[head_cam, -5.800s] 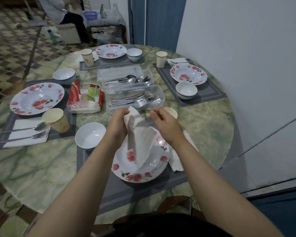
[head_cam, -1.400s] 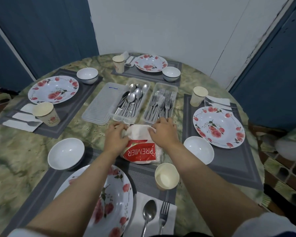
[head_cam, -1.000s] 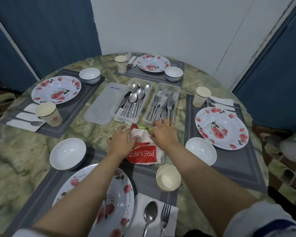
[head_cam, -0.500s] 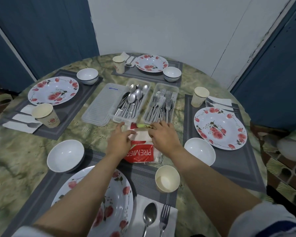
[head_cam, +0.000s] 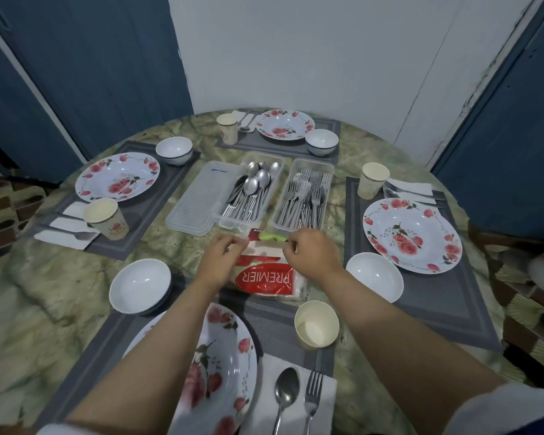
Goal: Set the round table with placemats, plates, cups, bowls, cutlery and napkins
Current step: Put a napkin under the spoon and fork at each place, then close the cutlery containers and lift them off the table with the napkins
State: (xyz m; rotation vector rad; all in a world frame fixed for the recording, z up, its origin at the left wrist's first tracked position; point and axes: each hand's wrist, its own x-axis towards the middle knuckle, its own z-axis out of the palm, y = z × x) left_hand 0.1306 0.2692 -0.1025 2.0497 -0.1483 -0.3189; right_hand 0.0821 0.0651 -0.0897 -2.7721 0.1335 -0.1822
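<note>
A red-and-white napkin pack (head_cam: 264, 279) lies on the round marble table (head_cam: 54, 296), just behind my near placemat (head_cam: 280, 315). My left hand (head_cam: 222, 257) pinches the pack's far left corner and my right hand (head_cam: 311, 254) pinches its far right corner by the green flap. In front of me sit a rose plate (head_cam: 230, 365), a white bowl (head_cam: 140, 285), a paper cup (head_cam: 316, 328), and a napkin (head_cam: 264, 400) carrying a spoon (head_cam: 285, 390) and fork (head_cam: 313, 394). Three other places hold a plate, bowl, cup and napkin with cutlery.
Two clear cutlery trays stand mid-table, one with spoons (head_cam: 252, 191), one with forks (head_cam: 305, 196), beside an upturned lid (head_cam: 201, 199). A white wall and blue doors rise close behind the table. Patterned floor tiles show at both sides.
I have moved round the table since the first frame, where I was unfolding a napkin. Over the last second my hands slid from the pack's middle up to its far edge.
</note>
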